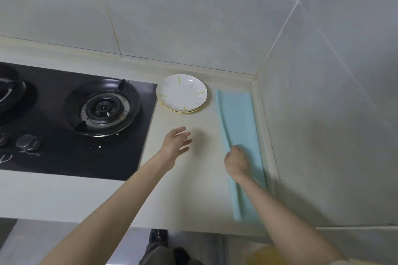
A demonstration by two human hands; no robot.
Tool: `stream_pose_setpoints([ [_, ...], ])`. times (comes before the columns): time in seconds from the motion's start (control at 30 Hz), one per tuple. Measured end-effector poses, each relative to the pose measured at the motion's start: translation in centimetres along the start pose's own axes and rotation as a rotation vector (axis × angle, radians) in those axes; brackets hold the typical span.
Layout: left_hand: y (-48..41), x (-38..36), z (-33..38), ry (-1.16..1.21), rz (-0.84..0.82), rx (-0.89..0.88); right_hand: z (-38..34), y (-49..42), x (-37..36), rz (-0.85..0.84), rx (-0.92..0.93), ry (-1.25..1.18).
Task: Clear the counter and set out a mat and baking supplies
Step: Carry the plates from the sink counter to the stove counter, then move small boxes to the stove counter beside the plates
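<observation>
Against wall (pixel 323 135), mat (pixel 239 118) edge pinched in right hand (pixel 237 160) grip; left hand (pixel 175 143) spread, empty.

Right hand (pixel 235 158), right of centre, curls its fingers on the folded left edge of the long light blue mat (pixel 237 118), which lies along the right wall on the pale cream bench (pixel 193 189). Left hand (pixel 175 143) hovers mid-frame, fingers spread. Stacked round white plates with green dashes (pixel 181 92) sit upper centre, just beside the black glass gas hob (pixel 71 135) at left.
</observation>
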State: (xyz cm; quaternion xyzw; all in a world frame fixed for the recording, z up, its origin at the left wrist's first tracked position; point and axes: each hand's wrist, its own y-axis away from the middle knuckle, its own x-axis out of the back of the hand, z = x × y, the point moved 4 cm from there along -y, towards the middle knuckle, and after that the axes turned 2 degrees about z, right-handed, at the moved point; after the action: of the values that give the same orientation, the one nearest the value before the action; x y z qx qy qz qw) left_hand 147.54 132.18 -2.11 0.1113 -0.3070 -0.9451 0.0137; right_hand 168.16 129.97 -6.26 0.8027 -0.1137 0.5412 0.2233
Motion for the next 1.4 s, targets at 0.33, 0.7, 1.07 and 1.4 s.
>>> stream_pose_setpoints([
  [0.33, 2.4, -7.2, -1.4, -0.133, -0.113, 0.011, 7.2, 0.5, 6.1, 0.137, -0.097, -0.021],
  [0.7, 7.3, -4.0, 0.4, -0.133, -0.04, -0.125, 1.0, 3.7, 7.6, 0.072, 0.265, -0.149],
  [1.07, 21.3, 10.3, 2.3, -0.089, 0.247, -0.365, -12.8, 15.8, 7.4, -0.077, 0.756, -0.132],
  [1.4, 39.1, 28.8, -4.9, 0.135, 0.624, -0.371, -24.3, 35.4, 0.2, -0.324, 1.109, -0.143],
])
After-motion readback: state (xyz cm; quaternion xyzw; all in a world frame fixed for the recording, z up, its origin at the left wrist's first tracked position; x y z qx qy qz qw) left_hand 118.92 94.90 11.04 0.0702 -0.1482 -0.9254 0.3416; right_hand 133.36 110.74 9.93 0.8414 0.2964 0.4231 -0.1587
